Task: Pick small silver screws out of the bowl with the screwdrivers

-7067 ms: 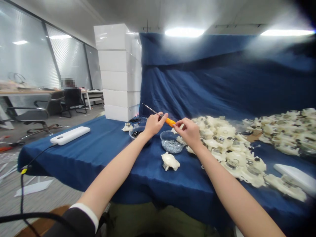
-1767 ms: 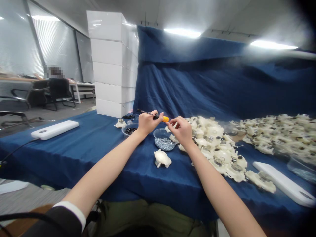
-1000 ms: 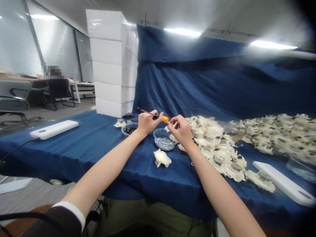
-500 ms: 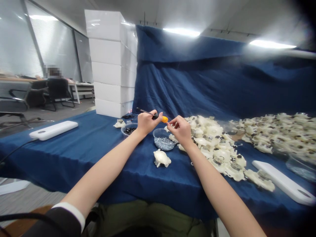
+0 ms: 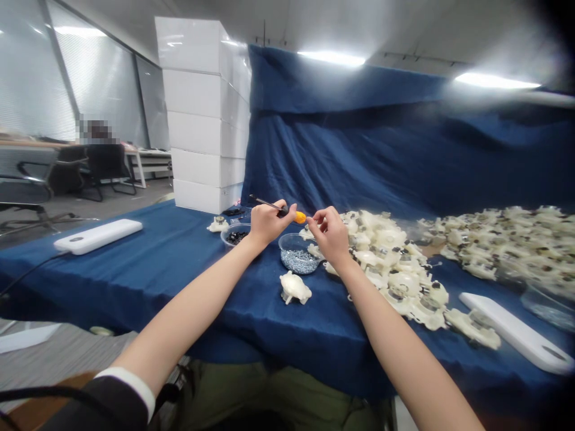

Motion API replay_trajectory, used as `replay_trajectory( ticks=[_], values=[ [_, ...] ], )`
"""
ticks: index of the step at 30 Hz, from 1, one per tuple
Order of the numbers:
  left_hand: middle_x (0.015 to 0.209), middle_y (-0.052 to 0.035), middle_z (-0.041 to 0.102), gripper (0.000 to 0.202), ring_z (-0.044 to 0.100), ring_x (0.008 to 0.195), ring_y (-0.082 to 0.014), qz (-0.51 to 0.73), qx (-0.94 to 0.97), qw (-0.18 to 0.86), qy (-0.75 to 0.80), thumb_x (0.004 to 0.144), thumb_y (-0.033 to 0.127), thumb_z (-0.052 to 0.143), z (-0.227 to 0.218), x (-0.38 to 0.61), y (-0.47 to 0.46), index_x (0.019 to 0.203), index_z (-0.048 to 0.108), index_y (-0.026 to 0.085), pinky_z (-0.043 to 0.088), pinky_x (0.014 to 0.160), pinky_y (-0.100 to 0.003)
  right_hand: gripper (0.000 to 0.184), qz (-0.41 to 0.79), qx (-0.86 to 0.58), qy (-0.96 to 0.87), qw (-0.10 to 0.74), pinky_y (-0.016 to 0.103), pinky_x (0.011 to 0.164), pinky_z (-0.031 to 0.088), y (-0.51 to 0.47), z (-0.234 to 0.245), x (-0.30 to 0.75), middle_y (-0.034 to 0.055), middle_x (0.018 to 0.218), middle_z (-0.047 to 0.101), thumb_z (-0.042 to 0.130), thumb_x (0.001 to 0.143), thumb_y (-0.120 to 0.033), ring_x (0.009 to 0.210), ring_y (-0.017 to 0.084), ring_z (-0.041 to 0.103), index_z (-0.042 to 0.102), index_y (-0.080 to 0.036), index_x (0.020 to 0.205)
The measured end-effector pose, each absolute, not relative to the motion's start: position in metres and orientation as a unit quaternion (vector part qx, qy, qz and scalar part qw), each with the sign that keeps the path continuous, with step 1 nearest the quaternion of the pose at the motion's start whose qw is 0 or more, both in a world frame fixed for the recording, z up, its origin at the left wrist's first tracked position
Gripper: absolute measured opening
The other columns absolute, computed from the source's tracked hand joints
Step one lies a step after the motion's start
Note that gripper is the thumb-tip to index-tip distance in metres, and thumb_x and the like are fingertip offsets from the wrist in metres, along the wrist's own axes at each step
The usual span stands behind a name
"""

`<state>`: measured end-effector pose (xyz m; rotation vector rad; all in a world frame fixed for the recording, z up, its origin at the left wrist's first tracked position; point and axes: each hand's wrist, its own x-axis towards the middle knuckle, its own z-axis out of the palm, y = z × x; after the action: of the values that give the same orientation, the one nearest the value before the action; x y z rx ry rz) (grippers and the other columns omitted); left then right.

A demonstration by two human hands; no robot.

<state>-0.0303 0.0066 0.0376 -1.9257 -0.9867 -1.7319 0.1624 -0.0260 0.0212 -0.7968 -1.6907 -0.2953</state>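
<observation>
My left hand [image 5: 268,222] is closed round a screwdriver [image 5: 272,207], its metal shaft pointing up to the left and its orange handle end [image 5: 300,217] sticking out to the right. My right hand [image 5: 330,236] is raised just right of that orange end, thumb and forefinger pinched together; what they hold is too small to see. Below both hands stands a clear bowl of small silver screws [image 5: 299,255]. A single cream plastic part [image 5: 294,288] lies on the blue cloth in front of the bowl.
A second bowl with dark pieces [image 5: 235,235] sits left of the screws. Heaps of cream parts [image 5: 395,263] spread to the right. White flat devices lie at the left [image 5: 97,235] and right [image 5: 516,333]. Stacked white boxes [image 5: 203,114] stand behind.
My right hand has lifted slightly and its pinched fingers have drawn a little off the orange handle end. The left hand and screwdriver stay put.
</observation>
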Motion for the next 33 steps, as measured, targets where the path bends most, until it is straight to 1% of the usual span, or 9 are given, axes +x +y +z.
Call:
replay_trajectory(
  ticks=[5,11,16,21,24,27,30,33],
  values=[
    [0.048,0.0018,0.048,0.049,0.044,0.047,-0.0102,-0.614,-0.684,0.188,-0.347,0.095,0.053,0.058,0.0371,-0.0304,0.0068,0.061,0.058,0.019,0.026,0.053,-0.026,0.023,-0.122,-0.334,-0.72,0.596,0.028,0.062,0.043,-0.0254,0.021,0.1624,-0.0019,0.086,0.057,0.064,0.099,-0.039,0.062,0.011,0.052,0.055,-0.022,0.086],
    [0.048,0.0017,0.048,0.049,0.046,0.047,-0.0106,-0.609,-0.686,0.188,-0.35,0.095,0.053,0.058,0.0374,-0.0306,0.0064,0.06,0.058,0.019,0.027,0.054,-0.027,0.021,-0.121,-0.329,-0.719,0.6,0.028,0.061,0.042,-0.0248,0.0214,0.163,-0.0031,0.083,0.056,0.067,0.096,-0.033,0.06,0.01,0.05,0.055,-0.022,0.083],
    [0.047,0.0014,0.048,0.049,0.045,0.046,-0.0108,-0.609,-0.688,0.182,-0.35,0.095,0.053,0.057,0.0386,-0.0304,0.005,0.06,0.058,0.019,0.027,0.054,-0.027,0.02,-0.13,-0.336,-0.719,0.595,0.028,0.06,0.04,-0.0258,0.0219,0.1623,-0.0036,0.08,0.053,0.067,0.092,-0.027,0.059,0.01,0.049,0.052,-0.022,0.079],
    [0.047,0.0007,0.049,0.05,0.045,0.046,-0.0112,-0.609,-0.69,0.177,-0.349,0.095,0.054,0.056,0.0389,-0.0305,0.0049,0.06,0.059,0.019,0.026,0.053,-0.027,0.022,-0.135,-0.349,-0.72,0.584,0.028,0.06,0.04,-0.0269,0.0215,0.1612,-0.003,0.078,0.054,0.065,0.092,-0.028,0.059,0.01,0.049,0.05,-0.022,0.077],
    [0.048,0.0005,0.05,0.05,0.046,0.047,-0.0115,-0.608,-0.688,0.179,-0.354,0.095,0.054,0.056,0.0382,-0.0306,0.0055,0.06,0.06,0.019,0.026,0.054,-0.027,0.026,-0.134,-0.351,-0.722,0.582,0.028,0.059,0.039,-0.0263,0.0208,0.1611,-0.0027,0.076,0.054,0.064,0.095,-0.032,0.058,0.011,0.048,0.049,-0.022,0.075],
    [0.048,0.0005,0.051,0.05,0.048,0.048,-0.0116,-0.607,-0.688,0.181,-0.354,0.095,0.054,0.057,0.0374,-0.0305,0.0061,0.06,0.059,0.019,0.027,0.054,-0.027,0.035,-0.129,-0.345,-0.726,0.58,0.029,0.059,0.039,-0.0249,0.0201,0.1622,-0.002,0.075,0.054,0.065,0.097,-0.043,0.059,0.011,0.047,0.049,-0.022,0.074],
    [0.048,0.0008,0.05,0.05,0.047,0.047,-0.0112,-0.609,-0.687,0.181,-0.353,0.095,0.054,0.057,0.0374,-0.0303,0.0062,0.06,0.059,0.019,0.026,0.054,-0.027,0.043,-0.123,-0.341,-0.729,0.581,0.03,0.059,0.039,-0.023,0.0194,0.1638,-0.0016,0.073,0.055,0.07,0.092,-0.055,0.059,0.012,0.047,0.05,-0.022,0.072],
    [0.048,0.0008,0.05,0.05,0.047,0.047,-0.0112,-0.609,-0.688,0.177,-0.354,0.095,0.054,0.057,0.0384,-0.0303,0.0055,0.059,0.058,0.019,0.026,0.054,-0.027,0.049,-0.116,-0.328,-0.726,0.593,0.03,0.058,0.038,-0.0213,0.019,0.1649,-0.0022,0.07,0.052,0.072,0.089,-0.059,0.059,0.013,0.046,0.047,-0.022,0.068]
  ],
)
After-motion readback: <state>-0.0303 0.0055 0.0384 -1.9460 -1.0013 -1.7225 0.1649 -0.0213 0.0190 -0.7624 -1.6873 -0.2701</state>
